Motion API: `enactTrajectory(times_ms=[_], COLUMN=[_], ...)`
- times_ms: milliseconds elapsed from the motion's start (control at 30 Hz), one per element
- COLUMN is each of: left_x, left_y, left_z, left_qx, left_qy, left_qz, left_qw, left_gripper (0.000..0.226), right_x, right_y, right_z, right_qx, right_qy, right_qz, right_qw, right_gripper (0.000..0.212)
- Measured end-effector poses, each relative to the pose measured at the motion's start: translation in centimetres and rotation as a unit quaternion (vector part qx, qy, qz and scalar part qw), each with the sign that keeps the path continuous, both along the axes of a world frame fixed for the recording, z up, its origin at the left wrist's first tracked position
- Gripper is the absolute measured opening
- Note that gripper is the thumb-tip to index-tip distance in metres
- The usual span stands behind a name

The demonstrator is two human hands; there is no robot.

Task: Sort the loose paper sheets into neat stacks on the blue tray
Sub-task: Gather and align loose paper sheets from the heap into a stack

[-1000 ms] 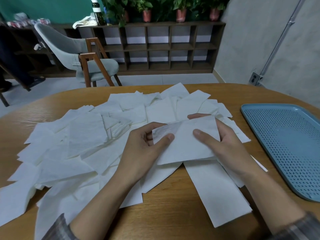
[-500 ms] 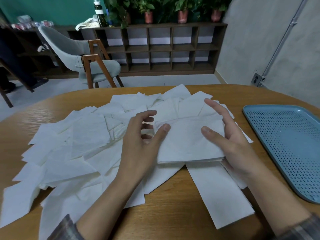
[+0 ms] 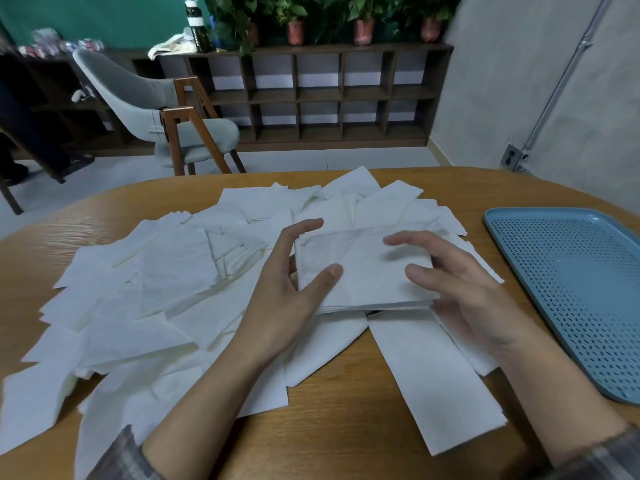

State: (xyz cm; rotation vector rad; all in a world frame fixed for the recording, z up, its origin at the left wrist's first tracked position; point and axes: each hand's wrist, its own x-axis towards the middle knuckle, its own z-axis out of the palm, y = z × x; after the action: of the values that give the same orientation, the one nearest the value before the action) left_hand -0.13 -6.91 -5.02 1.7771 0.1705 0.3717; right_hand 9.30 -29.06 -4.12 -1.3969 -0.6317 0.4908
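Since half a second ago, our right hand (image 3: 460,292) has swung its fingers in over the small squared stack (image 3: 363,271) of soft, creased white paper. They hover blurred and loosely spread, thumb on the top sheet. Our left hand (image 3: 287,292), likewise unclenched, braces the stack's left edge with its thumb flat on top. The stack lies on the loose sheets (image 3: 166,289) strewn over the wood-grain table (image 3: 346,427), left of the perforated blue tray (image 3: 568,282).
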Motion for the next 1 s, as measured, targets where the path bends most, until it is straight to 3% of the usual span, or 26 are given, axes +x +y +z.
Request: enactTrajectory(times_ms=[167,233,300,367,467,533,800,1000], left_x=[0.1,0.1,0.0,-0.1,-0.4,-0.4,-0.2,-0.5], left_y=[-0.6,-1.2,-1.7,-2.1,-2.6,-2.6,-2.8,-2.7], left_z=[-0.3,-0.7,-1.1,-1.6,-2.3,-2.7,-2.9,-2.0], left_qx=[0.058,0.17,0.281,0.313,0.312,0.322,0.305,0.219], left_qy=[-0.042,-0.095,-0.178,-0.215,-0.092,-0.03,-0.033,-0.013], left_qz=[-0.029,0.025,0.057,-0.025,-0.241,-0.292,-0.298,-0.27], left_qw=[0.997,0.981,0.941,0.925,0.914,0.9,0.904,0.938], left_gripper=[0.059,0.061,0.045,0.023,0.018,0.02,0.009,0.006], right_x=[0.6,0.8,1.0,1.2,1.1,1.2,1.1,1.1], right_y=[0.3,0.3,0.2,0.2,0.2,0.3,0.3,0.3], right_z=[-0.6,-0.8,-1.0,-1.2,-1.2,-1.2,-1.1,-1.2], right_qx=[-0.059,-0.079,-0.086,-0.087,-0.096,-0.099,-0.105,-0.093], right_qy=[-0.049,-0.092,-0.115,-0.125,-0.136,-0.139,-0.133,-0.12], right_qz=[-0.076,-0.126,-0.154,-0.164,-0.159,-0.159,-0.162,-0.159], right_qw=[0.994,0.985,0.978,0.975,0.973,0.972,0.972,0.976], right_gripper=[0.026,0.027,0.028,0.029,0.027,0.027,0.027,0.028])
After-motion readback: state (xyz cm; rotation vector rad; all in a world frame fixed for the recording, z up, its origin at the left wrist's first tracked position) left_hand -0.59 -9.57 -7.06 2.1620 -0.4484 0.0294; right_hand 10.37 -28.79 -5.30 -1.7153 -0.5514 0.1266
